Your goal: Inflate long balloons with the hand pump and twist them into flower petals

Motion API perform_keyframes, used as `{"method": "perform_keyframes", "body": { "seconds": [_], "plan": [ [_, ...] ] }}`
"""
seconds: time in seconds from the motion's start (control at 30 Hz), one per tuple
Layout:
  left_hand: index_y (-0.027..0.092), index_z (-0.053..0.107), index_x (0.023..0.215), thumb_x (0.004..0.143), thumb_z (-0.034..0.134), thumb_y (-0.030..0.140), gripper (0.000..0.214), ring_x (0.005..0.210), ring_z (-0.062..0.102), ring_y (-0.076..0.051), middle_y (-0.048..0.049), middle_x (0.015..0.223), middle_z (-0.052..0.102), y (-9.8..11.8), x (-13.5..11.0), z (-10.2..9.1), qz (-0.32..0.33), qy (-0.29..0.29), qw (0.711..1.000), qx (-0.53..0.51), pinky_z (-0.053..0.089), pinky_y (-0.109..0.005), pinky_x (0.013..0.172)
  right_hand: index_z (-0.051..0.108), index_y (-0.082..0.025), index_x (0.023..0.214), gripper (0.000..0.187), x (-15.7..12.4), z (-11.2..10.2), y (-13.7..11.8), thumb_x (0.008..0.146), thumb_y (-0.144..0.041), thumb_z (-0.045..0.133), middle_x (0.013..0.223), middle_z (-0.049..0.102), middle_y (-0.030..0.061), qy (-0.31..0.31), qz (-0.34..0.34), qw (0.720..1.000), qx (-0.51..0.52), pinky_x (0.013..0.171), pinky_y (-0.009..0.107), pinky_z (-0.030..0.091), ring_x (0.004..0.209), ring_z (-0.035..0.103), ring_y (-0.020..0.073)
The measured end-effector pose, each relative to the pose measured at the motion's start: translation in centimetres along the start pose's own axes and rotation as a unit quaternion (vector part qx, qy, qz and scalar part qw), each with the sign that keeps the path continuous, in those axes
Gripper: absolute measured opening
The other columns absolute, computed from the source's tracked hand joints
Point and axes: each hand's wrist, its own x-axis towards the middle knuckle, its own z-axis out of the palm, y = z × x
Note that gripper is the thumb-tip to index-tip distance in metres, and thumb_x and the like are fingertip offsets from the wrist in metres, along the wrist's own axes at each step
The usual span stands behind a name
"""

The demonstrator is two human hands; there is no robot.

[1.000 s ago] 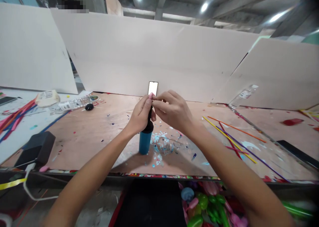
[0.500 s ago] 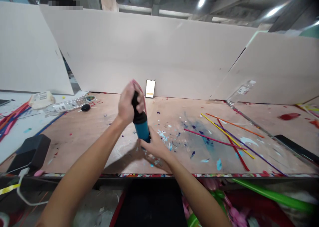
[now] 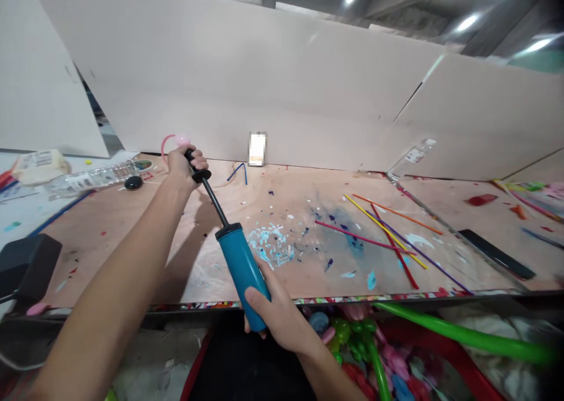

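Pump (image 3: 233,248), one: right hand (image 3: 282,322) grips barrel (image 3: 244,277); left hand (image 3: 181,167) clenches black end (image 3: 201,175), one balloon (image 3: 178,140).

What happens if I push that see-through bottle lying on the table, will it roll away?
Probably yes. The bottle lies on its side on the table and looks round, so a sideways push would likely roll it. It looks clear with nothing showing inside, so it is probably light and might crumple a bit if squeezed.
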Motion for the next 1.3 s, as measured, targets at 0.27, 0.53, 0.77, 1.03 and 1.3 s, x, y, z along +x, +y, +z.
{"method": "perform_keyframes", "body": {
  "seconds": [0.27,0.53,0.77,1.03,1.3],
  "plan": [
    [0.019,0.04,0.075,0.091,0.034,0.021,0.017,0.035,0.031,-0.006,0.0065,0.052,0.033,-7.7,-5.9,0.5,-0.028,-0.039,0.999,-0.003,0.028,-0.017,0.035,0.025,-0.026,0.142,0.065,1.4,-2.3,-1.2,0.087,-0.047,0.053,0.073,0.059,0.0004,-0.027,-0.03,0.99,0.137,0.028,0.013,0.029,0.044,0.056,0.0109],
    [0.019,0.04,0.074,0.089,0.041,0.023,0.016,0.032,0.026,-0.003,0.0073,0.052,0.033,-8.0,-5.9,-1.0,-0.045,-0.001,0.999,0.014,0.018,-0.016,0.032,0.01,-0.03,0.147,0.075,1.0,0.2,-0.1,0.087,-0.052,0.049,0.073,0.055,-0.0004,0.02,-0.018,0.999,0.039,0.032,0.015,0.031,0.047,0.056,0.011],
    [0.017,0.038,0.069,0.09,0.04,0.022,0.022,0.035,0.025,0.0,0.0067,0.051,0.028,-3.1,-3.4,-4.1,-0.022,0.03,0.999,0.022,0.014,-0.016,0.037,0.023,-0.034,0.146,0.072,-3.6,2.2,3.6,0.084,-0.047,0.057,0.092,0.059,0.0054,0.077,0.022,0.994,-0.068,0.049,0.027,0.048,0.056,0.055,0.012],
    [0.02,0.043,0.079,0.088,0.046,0.025,0.012,0.035,0.029,-0.004,0.008,0.055,0.034,-9.5,-9.7,-2.1,-0.063,-0.019,0.998,0.025,0.029,-0.017,0.038,0.023,-0.029,0.144,0.073,-2.5,0.1,3.7,0.083,-0.054,0.053,0.081,0.06,0.0039,0.055,0.015,0.987,0.152,0.031,0.017,0.032,0.042,0.053,0.0102],
    [0.02,0.042,0.079,0.09,0.041,0.023,0.012,0.031,0.028,-0.004,0.0083,0.053,0.034,-11.6,-9.3,-1.4,-0.091,0.003,0.996,0.011,0.023,-0.017,0.032,0.047,-0.022,0.131,0.06,-1.7,0.3,2.9,0.085,-0.059,0.04,0.101,0.061,0.0113,0.058,-0.005,0.998,0.015,0.044,0.025,0.046,0.059,0.061,0.0148]
  ]
}}
